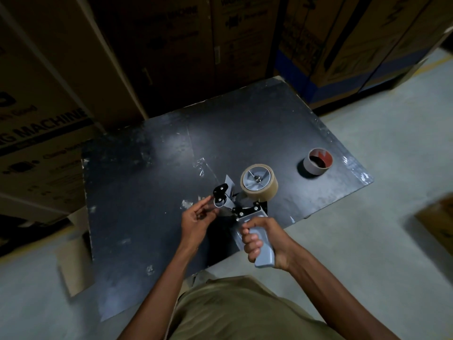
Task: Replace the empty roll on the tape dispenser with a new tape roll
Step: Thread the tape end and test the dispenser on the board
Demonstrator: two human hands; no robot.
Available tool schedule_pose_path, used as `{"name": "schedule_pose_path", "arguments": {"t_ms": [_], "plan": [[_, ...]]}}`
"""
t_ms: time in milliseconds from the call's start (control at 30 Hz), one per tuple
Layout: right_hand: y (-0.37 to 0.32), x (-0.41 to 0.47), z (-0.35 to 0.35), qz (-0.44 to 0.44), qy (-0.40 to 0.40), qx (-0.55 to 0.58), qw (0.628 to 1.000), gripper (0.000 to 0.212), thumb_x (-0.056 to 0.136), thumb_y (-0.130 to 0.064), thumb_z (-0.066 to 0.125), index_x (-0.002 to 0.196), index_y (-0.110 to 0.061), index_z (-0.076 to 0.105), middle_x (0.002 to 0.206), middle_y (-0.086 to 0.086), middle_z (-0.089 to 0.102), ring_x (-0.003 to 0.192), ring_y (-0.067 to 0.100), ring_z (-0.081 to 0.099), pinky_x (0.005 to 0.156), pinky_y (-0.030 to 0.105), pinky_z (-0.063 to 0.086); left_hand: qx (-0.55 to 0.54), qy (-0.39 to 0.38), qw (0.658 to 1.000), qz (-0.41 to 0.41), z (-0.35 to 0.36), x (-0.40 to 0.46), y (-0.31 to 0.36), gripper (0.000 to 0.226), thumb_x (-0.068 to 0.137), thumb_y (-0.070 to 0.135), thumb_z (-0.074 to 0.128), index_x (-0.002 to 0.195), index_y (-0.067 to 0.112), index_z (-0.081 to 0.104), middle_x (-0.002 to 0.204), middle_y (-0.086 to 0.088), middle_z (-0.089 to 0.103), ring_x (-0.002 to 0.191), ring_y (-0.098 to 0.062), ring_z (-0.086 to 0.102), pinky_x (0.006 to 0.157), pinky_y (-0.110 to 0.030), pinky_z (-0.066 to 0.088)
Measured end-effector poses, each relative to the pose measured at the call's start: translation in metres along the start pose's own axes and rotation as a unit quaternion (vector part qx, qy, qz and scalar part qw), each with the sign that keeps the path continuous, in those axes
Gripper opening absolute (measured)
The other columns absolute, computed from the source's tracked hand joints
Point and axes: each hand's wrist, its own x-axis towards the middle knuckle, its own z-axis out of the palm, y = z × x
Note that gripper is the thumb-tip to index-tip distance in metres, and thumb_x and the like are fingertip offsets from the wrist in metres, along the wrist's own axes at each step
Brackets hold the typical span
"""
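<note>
above the table point(147, 168), right hand point(263, 239) grips dispenser point(247, 217); left hand point(196, 219) pinches tape.

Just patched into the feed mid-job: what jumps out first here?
The grey tape dispenser at centre, with a tan tape roll on its hub, right hand gripping the handle and left hand at its front end. An empty core stands apart on the black table, far right.

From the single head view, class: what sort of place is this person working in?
Probably a warehouse or stockroom: tall cardboard cartons printed "MACHINE" stand stacked behind a scuffed black table on a bare concrete floor, and a handheld tape dispenser suggests packing work.
</note>
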Motion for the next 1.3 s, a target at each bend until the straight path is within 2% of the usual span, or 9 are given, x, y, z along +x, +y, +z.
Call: {"name": "schedule_pose_path", "arguments": {"t_ms": [100, 267, 400, 567, 733, 967, 1167, 1300], "plan": [[-0.001, 0.003, 0.002, 0.002, 0.001, -0.004, 1.0, 0.014, 0.082, -0.016, 0.056, 0.069, -0.016, 0.05, 0.055, -0.007, 0.037, 0.04, 0.006, 0.033, 0.038, 0.019, 0.032, 0.024, -0.003, 1.0, 0.01, -0.006, 0.007, -0.005, 0.039, 0.079, -0.016, 0.069, 0.109, 0.008, 0.067, 0.073, 0.017, 0.075, 0.073, 0.006, 0.068, 0.071, -0.011, 0.052], [-0.002, 0.006, 0.005, -0.001, 0.003, 0.003, 1.0, 0.016, 0.083, -0.016, 0.057, 0.068, -0.016, 0.051, 0.055, -0.007, 0.037, 0.041, 0.005, 0.033, 0.039, 0.018, 0.032, 0.033, -0.018, 0.999, 0.01, -0.018, 0.015, -0.011, 0.027, 0.075, -0.007, 0.077, 0.095, 0.01, 0.074, 0.077, 0.01, 0.077, 0.074, -0.002, 0.071, 0.073, -0.014, 0.054], [-0.002, 0.007, 0.008, -0.005, 0.007, 0.004, 1.0, 0.016, 0.083, -0.016, 0.057, 0.068, -0.016, 0.052, 0.056, -0.007, 0.038, 0.042, 0.005, 0.034, 0.039, 0.018, 0.033, 0.036, -0.031, 0.999, 0.008, -0.024, 0.019, -0.014, 0.029, 0.074, -0.008, 0.077, 0.096, 0.01, 0.074, 0.082, 0.007, 0.078, 0.077, -0.006, 0.072, 0.075, -0.017, 0.056], [0.0, 0.01, 0.012, -0.006, 0.006, 0.01, 1.0, 0.016, 0.084, -0.016, 0.057, 0.068, -0.016, 0.053, 0.056, -0.007, 0.038, 0.042, 0.005, 0.034, 0.039, 0.018, 0.033, 0.016, -0.026, 1.0, 0.006, -0.033, 0.025, -0.017, 0.03, 0.069, -0.01, 0.079, 0.098, -0.001, 0.074, 0.086, -0.004, 0.079, 0.079, -0.014, 0.074, 0.074, -0.02, 0.057], [0.001, 0.013, 0.016, -0.004, 0.008, 0.018, 1.0, 0.019, 0.085, -0.016, 0.055, 0.067, -0.016, 0.051, 0.054, -0.008, 0.036, 0.041, 0.005, 0.032, 0.041, 0.017, 0.029, 0.017, -0.036, 0.999, -0.005, -0.043, 0.025, -0.019, 0.026, 0.067, -0.012, 0.079, 0.083, 0.008, 0.076, 0.077, 0.002, 0.078, 0.069, -0.006, 0.071, 0.069, -0.015, 0.055], [0.004, 0.018, 0.024, -0.008, 0.023, 0.014, 1.0, 0.017, 0.082, -0.015, 0.058, 0.066, -0.016, 0.052, 0.055, -0.007, 0.037, 0.041, 0.005, 0.033, 0.04, 0.017, 0.031, 0.02, -0.066, 0.998, -0.004, -0.052, 0.03, -0.013, 0.031, 0.069, -0.017, 0.076, 0.083, 0.011, 0.075, 0.075, 0.005, 0.077, 0.068, -0.004, 0.071, 0.068, -0.014, 0.055], [0.006, 0.024, 0.029, -0.012, 0.031, 0.019, 0.999, 0.017, 0.083, -0.016, 0.057, 0.067, -0.016, 0.051, 0.055, -0.007, 0.037, 0.04, 0.006, 0.033, 0.039, 0.018, 0.031, 0.016, -0.005, 1.0, 0.007, -0.048, 0.027, -0.02, 0.021, 0.07, -0.014, 0.078, 0.089, -0.006, 0.073, 0.075, 0.005, 0.077, 0.069, -0.004, 0.071, 0.069, -0.013, 0.054], [0.006, 0.028, 0.034, -0.014, 0.036, 0.017, 0.999, 0.019, 0.083, -0.016, 0.056, 0.065, -0.016, 0.052, 0.056, -0.007, 0.036, 0.042, 0.006, 0.032, 0.04, 0.018, 0.03, -0.016, 0.058, 0.998, -0.012, -0.036, 0.029, -0.022, 0.022, 0.07, -0.012, 0.079, 0.089, -0.005, 0.073, 0.07, 0.004, 0.076, 0.067, -0.005, 0.071, 0.067, -0.014, 0.056]]}}
